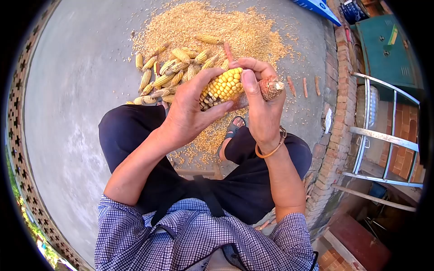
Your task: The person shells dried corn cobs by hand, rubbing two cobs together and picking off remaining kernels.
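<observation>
My left hand (189, 97) is wrapped round an ear of corn (222, 86), its thumb and fingers along the yellow kernels. Kernels near its lower left end look dark or damaged. My right hand (263, 110) closes on the ear's right side, thumb pressed near the edge of the kernels. A reddish bare cob end (272, 88) sticks out past this hand; whether it belongs to the same ear is hidden by the fingers. Just above the fingers shows another reddish cob (228, 51), partly covered.
Beyond my hands lie a heap of unshelled ears (174, 72) and a wide spread of loose kernels (203, 22). Several bare cobs (305, 86) rest on the concrete at right. A brick edge (337, 126) and a metal ladder-like frame (384, 135) stand farther right.
</observation>
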`<state>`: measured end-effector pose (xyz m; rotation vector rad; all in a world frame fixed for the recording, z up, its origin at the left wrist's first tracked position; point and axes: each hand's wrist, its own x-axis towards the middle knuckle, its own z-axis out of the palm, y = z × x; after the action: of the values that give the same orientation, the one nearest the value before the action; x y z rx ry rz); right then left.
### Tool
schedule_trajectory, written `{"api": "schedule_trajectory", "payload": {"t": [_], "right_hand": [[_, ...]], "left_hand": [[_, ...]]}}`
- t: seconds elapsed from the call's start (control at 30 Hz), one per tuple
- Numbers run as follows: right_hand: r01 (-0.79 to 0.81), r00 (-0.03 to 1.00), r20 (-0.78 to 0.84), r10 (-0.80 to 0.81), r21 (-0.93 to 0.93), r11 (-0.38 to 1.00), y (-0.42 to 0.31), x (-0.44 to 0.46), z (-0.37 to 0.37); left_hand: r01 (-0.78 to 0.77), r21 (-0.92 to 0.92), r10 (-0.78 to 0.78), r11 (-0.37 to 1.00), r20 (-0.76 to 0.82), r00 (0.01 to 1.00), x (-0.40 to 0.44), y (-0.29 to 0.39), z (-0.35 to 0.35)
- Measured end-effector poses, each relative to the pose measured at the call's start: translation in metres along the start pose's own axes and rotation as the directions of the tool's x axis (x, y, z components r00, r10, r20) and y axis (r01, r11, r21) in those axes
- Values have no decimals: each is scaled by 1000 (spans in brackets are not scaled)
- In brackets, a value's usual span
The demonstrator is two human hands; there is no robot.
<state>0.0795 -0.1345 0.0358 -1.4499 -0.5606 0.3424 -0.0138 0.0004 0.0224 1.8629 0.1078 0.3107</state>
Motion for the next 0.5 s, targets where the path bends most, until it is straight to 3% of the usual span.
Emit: {"api": "schedule_trajectory", "payload": {"t": [0.23,0.43,0.5], "right_hand": [[52,998,42,-50,-30,998,7,0,-1],[213,977,92,-194,-318,924,12,-1,6],[210,972,-19,-235,-381,900,13,-3,18]], "left_hand": [[58,82,-64,995,65,996,2,-3,-2],[63,152,-70,986,42,997,0,-10,3],[-8,137,5,991,21,1000,-2,-16,9]]}}
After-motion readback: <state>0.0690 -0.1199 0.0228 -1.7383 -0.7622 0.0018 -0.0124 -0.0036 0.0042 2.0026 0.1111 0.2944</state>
